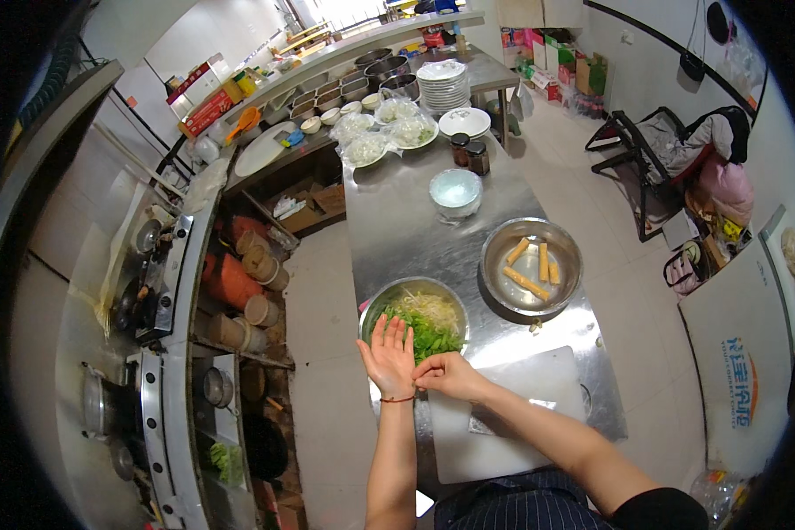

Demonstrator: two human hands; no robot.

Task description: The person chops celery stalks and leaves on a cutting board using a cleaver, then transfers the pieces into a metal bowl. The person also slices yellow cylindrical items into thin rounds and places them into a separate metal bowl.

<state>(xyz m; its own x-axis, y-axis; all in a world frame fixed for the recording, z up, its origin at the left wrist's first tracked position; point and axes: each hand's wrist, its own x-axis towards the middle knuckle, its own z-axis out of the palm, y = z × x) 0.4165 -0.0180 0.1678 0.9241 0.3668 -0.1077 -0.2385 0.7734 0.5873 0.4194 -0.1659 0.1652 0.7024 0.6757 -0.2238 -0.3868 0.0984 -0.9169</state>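
Note:
My left hand (pixel 391 354) is held palm up, fingers apart, over the near edge of a metal bowl (pixel 464 305) of bean sprouts (pixel 434 310) and chopped greens (pixel 437 339). The fingertips of my right hand (pixel 447 376) are pinched together at the heel of the left palm; whether something small is between them cannot be told. Under my right forearm lies a white cutting board (pixel 536 371) with a cleaver blade (pixel 487 422) on it, partly hidden. Beyond the board, a larger steel bowl (pixel 497 291) holds several yellowish stick-shaped food pieces (pixel 525 283).
Farther along the steel table (pixel 397 225) stand a plastic-wrapped bowl (pixel 456 192), two dark jars (pixel 469 154), bagged plates of food (pixel 368 149) and stacked plates (pixel 444 86). Gas burners (pixel 165 265) line the left counter. A folding chair (pixel 642 152) and a white freezer (pixel 735 344) are at right.

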